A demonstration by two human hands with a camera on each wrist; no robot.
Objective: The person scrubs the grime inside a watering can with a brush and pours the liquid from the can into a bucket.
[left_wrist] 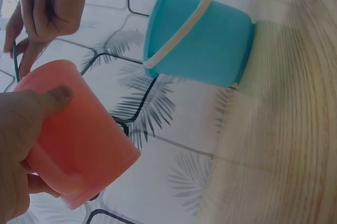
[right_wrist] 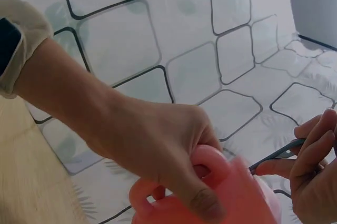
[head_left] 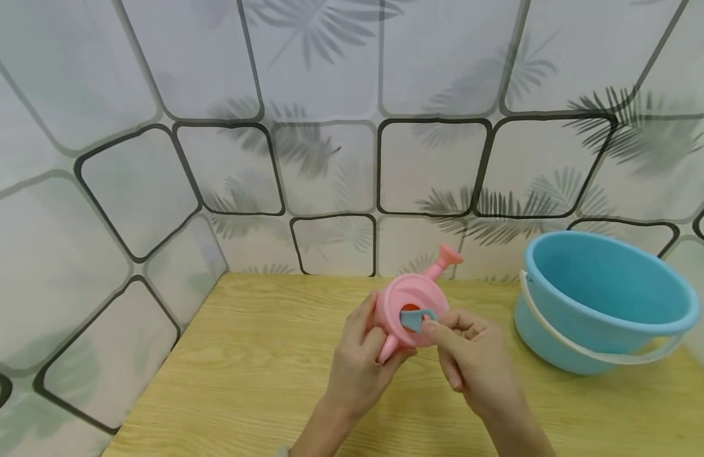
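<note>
Watering can: pink toy watering can (head_left: 409, 309), held up above the tabletop (head_left: 243, 355) to the left of the blue bucket (head_left: 603, 298), open top turned toward the head camera, spout (head_left: 445, 261) pointing up and away toward the wall.
Left hand: left hand (head_left: 360, 362) wrapped around the can's handle side, fingers (right_wrist: 205, 203) curled about the pink handle (right_wrist: 210, 166), thumb pressed flat on the can's body in the left wrist view (left_wrist: 52, 100).
Right hand: right hand (head_left: 471, 355) just right of the can, between the can and the bucket, fingers (right_wrist: 310, 150) pinched on a small grey-blue loop-shaped piece (head_left: 416, 319).
Blue piece: lying across the can's open top, thin and dark in the right wrist view (right_wrist: 274, 155), one end in the right hand's pinch; what kind of tool this is cannot be told.
Inside the can: an orange-red spot (head_left: 409, 308) showing in the opening, just behind the blue piece; too small to identify.
Bucket: blue plastic, upright on the tabletop to the right of the can, well apart from both hands, white bail handle (head_left: 563, 343) hanging down over the front of the rim.
Tabletop: light wood grain, running beneath the can and the bucket.
Wall: pale tiles with dark rounded outlines and grey palm-leaf prints (head_left: 306, 152), behind the can and to its left.
Sleeve: light cuff (right_wrist: 21, 34) on the left forearm, seen in the right wrist view.
</note>
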